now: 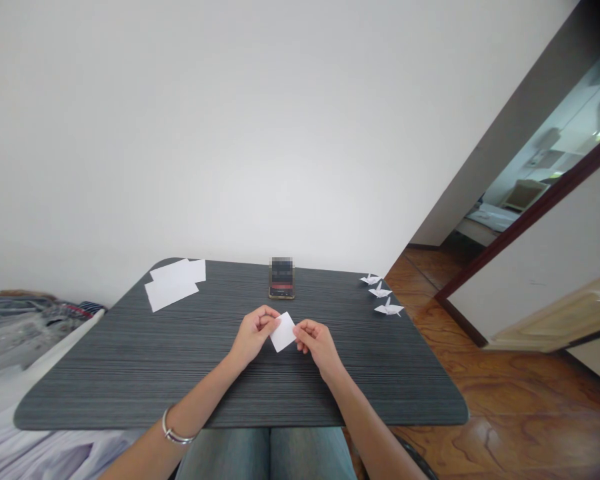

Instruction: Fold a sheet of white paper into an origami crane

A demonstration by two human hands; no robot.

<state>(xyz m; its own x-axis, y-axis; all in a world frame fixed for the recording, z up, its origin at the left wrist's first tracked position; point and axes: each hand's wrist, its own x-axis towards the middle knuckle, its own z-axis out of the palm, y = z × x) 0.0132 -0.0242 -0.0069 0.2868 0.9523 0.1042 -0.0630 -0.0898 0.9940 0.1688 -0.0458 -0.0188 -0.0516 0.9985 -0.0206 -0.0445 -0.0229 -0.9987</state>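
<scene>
Both the left hand and right hand pinch a small white paper square over the dark-grey, streaked bench; three white folded-paper cranes sit near its right edge.

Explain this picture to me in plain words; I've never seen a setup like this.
There is no machine here, only a person's two bare hands. The single picture comes from a camera worn on that person's head, looking forward and down, which is why the forearms reach in from the bottom edge.

The left hand, with a silver bracelet further up that arm, and the right hand hold a small white paper square between them, pinched at opposite sides and turned like a diamond.

On the dark, wood-grained table, overlapping white paper sheets lie toward the far left, a smartphone is near the back edge, and three white origami cranes sit in a row at the right.
</scene>
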